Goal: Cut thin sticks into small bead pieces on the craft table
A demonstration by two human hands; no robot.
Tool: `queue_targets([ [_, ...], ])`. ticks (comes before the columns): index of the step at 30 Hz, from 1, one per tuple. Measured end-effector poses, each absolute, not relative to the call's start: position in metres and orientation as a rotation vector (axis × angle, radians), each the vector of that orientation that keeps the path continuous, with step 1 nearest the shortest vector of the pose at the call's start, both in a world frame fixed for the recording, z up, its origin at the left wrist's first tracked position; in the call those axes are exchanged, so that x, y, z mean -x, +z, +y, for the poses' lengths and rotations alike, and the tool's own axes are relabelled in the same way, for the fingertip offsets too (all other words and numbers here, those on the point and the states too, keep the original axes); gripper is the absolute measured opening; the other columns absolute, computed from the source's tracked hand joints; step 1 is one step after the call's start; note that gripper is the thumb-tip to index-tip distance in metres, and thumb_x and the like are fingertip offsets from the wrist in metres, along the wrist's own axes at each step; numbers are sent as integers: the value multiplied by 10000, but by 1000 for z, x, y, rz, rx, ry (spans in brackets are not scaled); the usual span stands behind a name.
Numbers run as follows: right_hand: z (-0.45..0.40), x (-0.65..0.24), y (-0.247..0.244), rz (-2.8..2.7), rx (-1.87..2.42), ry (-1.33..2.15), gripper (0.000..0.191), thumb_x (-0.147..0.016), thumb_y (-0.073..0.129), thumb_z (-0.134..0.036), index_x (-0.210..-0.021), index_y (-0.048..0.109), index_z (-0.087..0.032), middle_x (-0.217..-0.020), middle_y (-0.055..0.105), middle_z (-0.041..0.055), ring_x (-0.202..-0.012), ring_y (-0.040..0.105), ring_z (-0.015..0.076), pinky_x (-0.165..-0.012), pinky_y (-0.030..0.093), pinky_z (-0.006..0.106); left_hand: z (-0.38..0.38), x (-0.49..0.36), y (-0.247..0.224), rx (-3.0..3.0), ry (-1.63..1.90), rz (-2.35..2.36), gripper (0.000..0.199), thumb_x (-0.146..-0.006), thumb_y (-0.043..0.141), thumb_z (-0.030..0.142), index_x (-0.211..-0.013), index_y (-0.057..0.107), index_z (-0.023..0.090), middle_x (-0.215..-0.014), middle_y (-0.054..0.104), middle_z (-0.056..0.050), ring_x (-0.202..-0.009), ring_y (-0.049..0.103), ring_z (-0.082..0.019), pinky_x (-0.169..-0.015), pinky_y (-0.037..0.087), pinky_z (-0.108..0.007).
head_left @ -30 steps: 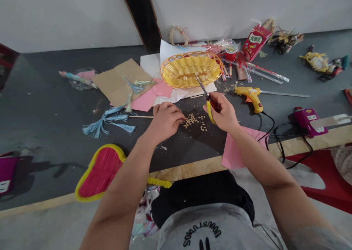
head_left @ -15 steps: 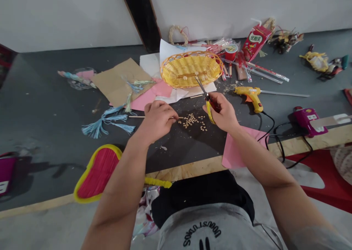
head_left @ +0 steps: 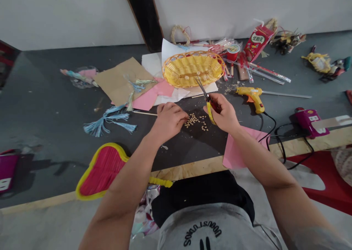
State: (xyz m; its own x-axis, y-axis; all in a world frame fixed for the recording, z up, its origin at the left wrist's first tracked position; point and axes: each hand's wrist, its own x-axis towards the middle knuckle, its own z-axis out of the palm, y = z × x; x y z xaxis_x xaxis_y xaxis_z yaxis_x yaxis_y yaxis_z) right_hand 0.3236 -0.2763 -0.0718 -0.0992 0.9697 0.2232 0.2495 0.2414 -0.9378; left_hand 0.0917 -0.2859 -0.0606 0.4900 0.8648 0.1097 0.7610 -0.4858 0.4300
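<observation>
My left hand (head_left: 171, 121) is closed on a thin wooden stick (head_left: 145, 113) whose left part sticks out over the dark table. Its fingertips are at the left edge of a scatter of small cut wooden pieces (head_left: 194, 121). In my right hand (head_left: 224, 112) are scissors (head_left: 210, 112) with yellow handles, their blades pointing up and left over the front of the yellow woven basket (head_left: 194, 69). Inside the basket lie small pale pieces.
Beyond the hands are brown paper (head_left: 123, 80), a blue tassel (head_left: 106, 123) and a phone (head_left: 145, 19) against the wall. On the right lie a yellow glue gun (head_left: 253, 96), a red drink carton (head_left: 258, 43) and pink paper (head_left: 235, 153). A red, yellow-edged fan shape (head_left: 103, 171) sits left.
My left hand has moved right and slightly down, to the small pieces, and the stick has shifted right with it. The right hand with the scissors has hardly moved.
</observation>
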Motion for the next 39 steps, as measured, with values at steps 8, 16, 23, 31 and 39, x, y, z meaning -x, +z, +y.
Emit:
queue_targets([
  [8,-276,-324,-75,-1604,1193,889,410,-852,728,-474,-1144,609,-212,-851,610,-12,-700,534,112,-655,480,260,-289,-98,-60,-2439,447,1340,245,-934,546,197,-871,777,251,-915,710,-81,-1069,500,-295,-995,296,-512],
  [16,-275,-326,-78,-1622,1193,896,408,-863,715,-467,-1160,605,-209,-850,605,-17,-686,527,102,-653,469,254,-288,-97,-59,-2413,423,1331,155,-897,598,201,-814,728,218,-916,695,-84,-1043,513,-292,-985,315,-500],
  [23,-278,-324,-73,-1654,1193,854,406,-865,706,-477,-1155,612,-208,-876,629,-3,-720,565,120,-679,501,262,-284,-93,-50,-1943,767,1330,72,-875,628,234,-828,676,210,-853,692,-44,-895,589,-231,-858,429,-388],
  [31,-289,-319,-65,-1800,1097,794,380,-879,694,-412,-1187,607,-206,-897,659,15,-685,574,117,-643,500,256,-281,-98,-49,-917,1232,1002,353,-635,929,410,-817,734,180,-764,664,-13,-733,606,-124,-711,517,-246],
  [39,-294,-315,-67,-2003,969,690,342,-894,646,-287,-1219,574,-210,-977,675,56,-762,615,143,-691,531,275,-284,-98,-43,-643,1193,814,338,-628,954,290,-794,679,186,-750,660,23,-744,647,-113,-696,568,-246],
])
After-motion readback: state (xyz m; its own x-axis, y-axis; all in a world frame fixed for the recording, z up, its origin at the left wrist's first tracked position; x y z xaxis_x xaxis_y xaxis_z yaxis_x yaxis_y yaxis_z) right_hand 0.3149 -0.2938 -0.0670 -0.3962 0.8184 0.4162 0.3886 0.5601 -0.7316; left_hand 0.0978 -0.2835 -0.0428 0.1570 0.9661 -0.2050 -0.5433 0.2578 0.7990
